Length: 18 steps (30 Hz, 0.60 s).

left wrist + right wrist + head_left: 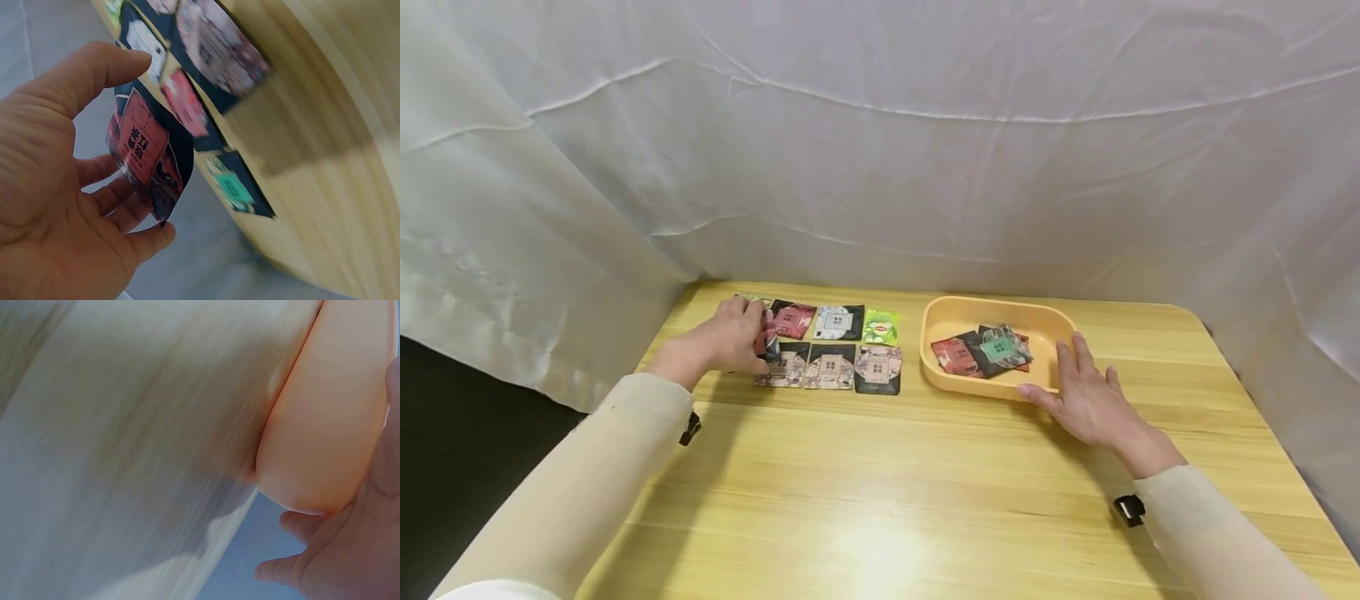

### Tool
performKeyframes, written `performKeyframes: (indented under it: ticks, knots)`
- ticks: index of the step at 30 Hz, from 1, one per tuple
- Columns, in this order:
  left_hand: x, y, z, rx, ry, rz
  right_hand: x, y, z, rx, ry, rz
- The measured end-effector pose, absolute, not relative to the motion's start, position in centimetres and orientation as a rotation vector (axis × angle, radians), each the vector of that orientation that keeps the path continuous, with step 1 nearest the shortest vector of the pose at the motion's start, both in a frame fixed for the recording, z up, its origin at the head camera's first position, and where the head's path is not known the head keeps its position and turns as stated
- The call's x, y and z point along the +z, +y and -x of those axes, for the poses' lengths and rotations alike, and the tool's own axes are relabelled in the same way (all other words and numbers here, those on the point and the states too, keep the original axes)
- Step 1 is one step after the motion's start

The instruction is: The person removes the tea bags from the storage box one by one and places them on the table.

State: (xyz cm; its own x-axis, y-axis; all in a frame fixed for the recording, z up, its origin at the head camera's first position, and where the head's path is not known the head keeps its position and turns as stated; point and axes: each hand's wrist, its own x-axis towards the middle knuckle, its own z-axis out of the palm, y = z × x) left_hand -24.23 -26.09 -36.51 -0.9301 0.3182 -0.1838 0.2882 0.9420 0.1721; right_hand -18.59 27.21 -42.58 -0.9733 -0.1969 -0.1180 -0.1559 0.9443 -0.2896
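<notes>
My left hand holds a dark tea bag sachet with a red label at the table's far left. The sachet is tilted above the laid-out sachets, its top near my thumb and my fingers behind it. Below and right of it lie two rows of tea sachets, including a pink-red one, a white-and-black one and a bright green one. My right hand, fingers spread, rests against the right front corner of an orange plastic basket. Inside are several sachets, a green-labelled one on top.
A beige floral sachet ends the front row, left of the basket. White cloth hangs behind and beside the wooden table. One sachet with a green label lies at the row's left end, mostly hidden in the head view.
</notes>
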Motion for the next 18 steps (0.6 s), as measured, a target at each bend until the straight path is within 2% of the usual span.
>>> performKeyframes:
  ticks: [8,18]
  knots:
    - [-37.5,-28.4,24.2,0.141,2.837,-0.416,-42.5,27.1,18.5,-0.424,2.949,0.267]
    - [-38.7,-29.2,24.7,0.010,2.805,-0.448,-42.6,27.1,18.5,-0.412,2.957,0.268]
